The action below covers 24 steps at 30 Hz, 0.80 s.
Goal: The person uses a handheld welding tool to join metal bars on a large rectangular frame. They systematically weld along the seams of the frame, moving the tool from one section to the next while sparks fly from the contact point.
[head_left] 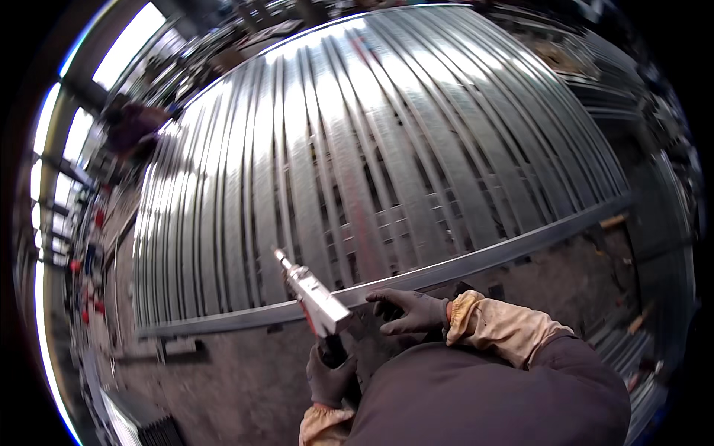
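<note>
My left hand (pixel 331 379), in a dark grey glove, is wrapped round the black grip of a silver handheld welding gun (pixel 318 296). The gun's narrow tip points up and away, over the near edge of a large slatted metal panel (pixel 335 186). My right hand (pixel 411 311), gloved alike, holds nothing; its fingers are stretched out and apart just short of the panel's near rail (pixel 446 273). Both forearms wear tan protective cuffs. The panel is made of long shiny bars in wide and narrow strips, with gaps between them.
Beyond the panel on the left, another person (pixel 132 128) is bent near its edge. Metal profiles (pixel 625 364) lie stacked at the lower right. A short metal piece (pixel 182 348) sits under the panel's near left corner. Bright windows (pixel 130 46) line the left side.
</note>
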Each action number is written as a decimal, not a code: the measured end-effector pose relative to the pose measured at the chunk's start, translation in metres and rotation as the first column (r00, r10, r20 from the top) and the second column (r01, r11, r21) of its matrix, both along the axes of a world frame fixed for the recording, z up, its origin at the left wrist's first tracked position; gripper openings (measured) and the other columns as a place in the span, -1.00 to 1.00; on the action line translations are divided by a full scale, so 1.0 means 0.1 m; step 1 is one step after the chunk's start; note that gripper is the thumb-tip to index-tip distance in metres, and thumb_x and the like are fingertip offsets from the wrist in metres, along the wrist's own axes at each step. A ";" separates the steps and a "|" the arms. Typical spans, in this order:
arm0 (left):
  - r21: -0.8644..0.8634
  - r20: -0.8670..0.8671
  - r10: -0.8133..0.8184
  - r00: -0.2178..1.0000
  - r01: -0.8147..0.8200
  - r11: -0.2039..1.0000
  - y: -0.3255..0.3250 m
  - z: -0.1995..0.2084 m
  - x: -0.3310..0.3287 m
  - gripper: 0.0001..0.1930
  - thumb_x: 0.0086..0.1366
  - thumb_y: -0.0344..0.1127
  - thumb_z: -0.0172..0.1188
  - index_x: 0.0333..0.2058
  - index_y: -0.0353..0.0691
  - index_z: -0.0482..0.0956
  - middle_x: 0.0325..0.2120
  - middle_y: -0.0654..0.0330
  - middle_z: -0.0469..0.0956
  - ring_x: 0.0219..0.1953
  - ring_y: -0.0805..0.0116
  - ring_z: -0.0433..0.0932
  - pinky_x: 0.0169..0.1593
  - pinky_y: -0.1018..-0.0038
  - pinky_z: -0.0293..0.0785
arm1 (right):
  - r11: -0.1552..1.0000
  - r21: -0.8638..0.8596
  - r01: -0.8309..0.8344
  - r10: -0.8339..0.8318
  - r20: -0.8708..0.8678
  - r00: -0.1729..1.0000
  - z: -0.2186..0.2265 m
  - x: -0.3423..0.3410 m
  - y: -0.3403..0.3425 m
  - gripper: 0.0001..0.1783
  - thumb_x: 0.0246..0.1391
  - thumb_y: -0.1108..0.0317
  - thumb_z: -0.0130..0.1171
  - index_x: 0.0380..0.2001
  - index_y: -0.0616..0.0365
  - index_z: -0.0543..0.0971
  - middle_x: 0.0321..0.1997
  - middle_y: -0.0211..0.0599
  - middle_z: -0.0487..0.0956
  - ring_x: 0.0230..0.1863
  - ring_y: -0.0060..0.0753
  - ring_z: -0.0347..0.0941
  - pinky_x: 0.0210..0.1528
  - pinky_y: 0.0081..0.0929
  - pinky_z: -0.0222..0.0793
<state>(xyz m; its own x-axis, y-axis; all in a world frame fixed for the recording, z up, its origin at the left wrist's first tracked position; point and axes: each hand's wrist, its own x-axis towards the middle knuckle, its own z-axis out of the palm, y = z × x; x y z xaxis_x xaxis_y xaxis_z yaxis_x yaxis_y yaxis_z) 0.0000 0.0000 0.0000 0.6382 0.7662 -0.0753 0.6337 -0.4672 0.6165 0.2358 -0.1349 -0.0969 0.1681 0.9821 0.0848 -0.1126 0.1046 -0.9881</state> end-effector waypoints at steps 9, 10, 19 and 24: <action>0.039 0.174 0.149 0.973 -0.158 0.987 -0.62 -1.14 0.58 -0.41 -0.01 0.03 0.47 -0.13 -0.22 0.46 -0.37 0.00 0.65 -0.28 -0.03 0.67 -0.21 0.17 0.55 | 0.985 0.110 0.130 -0.119 -0.096 0.988 -0.30 -0.17 0.48 -0.63 0.19 0.24 0.26 -0.08 0.31 0.52 -0.25 -0.31 0.55 -0.20 -0.52 0.47 -0.17 -0.50 0.48; 0.020 0.152 0.159 0.976 -0.163 0.986 -0.70 -1.19 0.57 -0.41 0.00 0.04 0.47 -0.13 -0.22 0.46 -0.37 0.00 0.65 -0.28 -0.02 0.67 -0.21 0.17 0.56 | 0.994 0.013 0.107 -0.105 -0.123 0.987 -0.27 -0.19 0.44 -0.66 0.24 0.24 0.21 -0.10 0.32 0.52 -0.29 -0.33 0.55 -0.26 -0.55 0.45 -0.22 -0.50 0.45; -0.375 0.570 0.319 0.757 -0.106 0.921 -0.44 -1.44 0.01 -0.24 0.02 -0.30 0.48 0.19 -0.28 0.34 -0.17 0.10 0.61 -0.13 0.30 0.62 -0.06 0.39 0.50 | 0.985 0.065 0.160 -0.148 -0.157 0.976 -0.13 -0.62 1.12 -0.73 0.37 0.31 0.02 -0.05 0.29 0.55 -0.22 -0.35 0.56 -0.17 -0.51 0.45 -0.08 -0.53 0.41; -0.625 0.504 0.353 0.789 0.051 0.779 -0.02 -1.86 -0.74 -0.27 0.05 -0.39 0.44 0.22 -0.29 0.34 -0.15 0.18 0.59 -0.12 0.46 0.54 0.03 0.48 0.45 | 0.972 0.228 -0.050 0.133 -0.367 0.920 0.29 -1.01 1.88 -0.48 0.36 0.03 -0.03 0.09 0.31 0.44 -0.21 -0.27 0.58 -0.34 -0.51 0.53 -0.29 -0.53 0.50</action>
<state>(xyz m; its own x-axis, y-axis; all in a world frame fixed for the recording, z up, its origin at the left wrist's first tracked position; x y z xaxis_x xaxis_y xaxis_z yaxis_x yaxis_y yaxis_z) -0.0744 -0.0019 -0.1858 0.5882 0.7831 -0.2019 0.0982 0.1787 0.9790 0.1347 0.0533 -0.0675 0.1384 0.9613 0.2383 -0.4918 0.2755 -0.8259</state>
